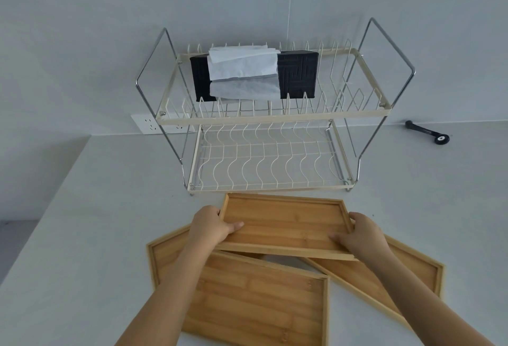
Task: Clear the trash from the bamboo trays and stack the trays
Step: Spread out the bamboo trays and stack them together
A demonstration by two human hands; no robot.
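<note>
Item: top tray (286, 222), bamboo, rectangular, shallow raised rim, no trash visible inside. Location: bench (82, 235), just in front of the dish rack (269, 125), its near long edge overlapping two further trays.

Item: left tray (247, 296), at 6 to 7 o'clock of the top tray, flat on the bench, partly under it.

Item: right tray (423, 271), at 4 o'clock, angled, also partly under it. Both appear clear of trash.

Handling (judged): stiff, light, smooth boards; they will not flex, but the surface may slide in the fingers. Best taken by the short ends, thumb inside the rim and fingers under.

Grip: left hand (211, 226) closed on the top tray's left short end, thumb lying on the inner floor. Right hand (360, 235) closed on the right short end, thumb likewise inside. The tray spans between both hands, near edge tilted slightly.

Other: black box (298, 74) with white paper (242, 66) on the rack's upper tier; black tool (428, 132) at 2 o'clock, well apart.
</note>
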